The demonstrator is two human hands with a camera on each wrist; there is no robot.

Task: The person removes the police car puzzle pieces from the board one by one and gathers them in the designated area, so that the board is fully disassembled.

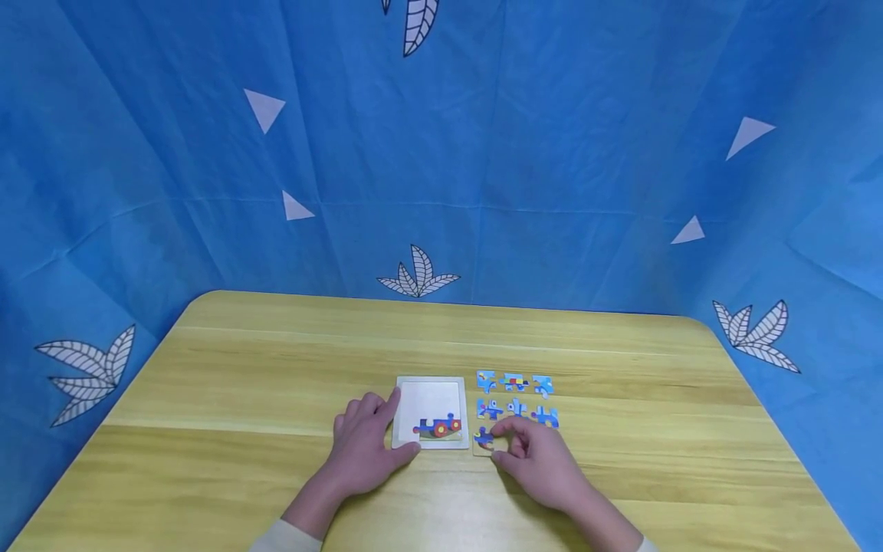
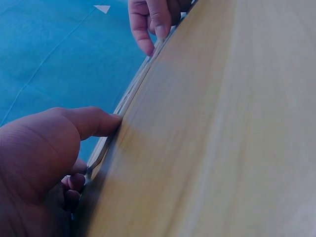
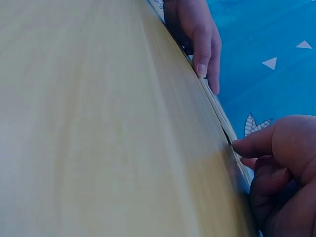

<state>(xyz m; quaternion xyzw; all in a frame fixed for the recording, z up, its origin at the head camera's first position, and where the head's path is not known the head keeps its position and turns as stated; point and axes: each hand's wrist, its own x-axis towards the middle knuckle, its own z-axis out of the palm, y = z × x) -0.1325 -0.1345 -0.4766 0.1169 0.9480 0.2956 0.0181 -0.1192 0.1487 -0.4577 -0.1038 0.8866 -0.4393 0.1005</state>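
A square puzzle tray (image 1: 429, 379) with a pale rim lies on the table. Joined picture pieces (image 1: 441, 429), blue with red and yellow wheels, fill its lower right part. My left hand (image 1: 366, 448) is spread at the tray's lower left corner, its thumb (image 2: 96, 121) at the near edge and its index finger along the left side. Just right of the tray, my right hand (image 1: 538, 460) pinches a jigsaw piece (image 1: 482, 440) by its right side between thumb and index finger. That piece is blue above and tan below, and it looks level with the tabletop.
Several loose blue jigsaw pieces (image 1: 514, 382) lie in two rows beyond the right hand, right of the tray. The wooden table (image 1: 241, 368) has rounded far corners. A blue curtain (image 1: 483, 153) with white leaves and triangles hangs behind it.
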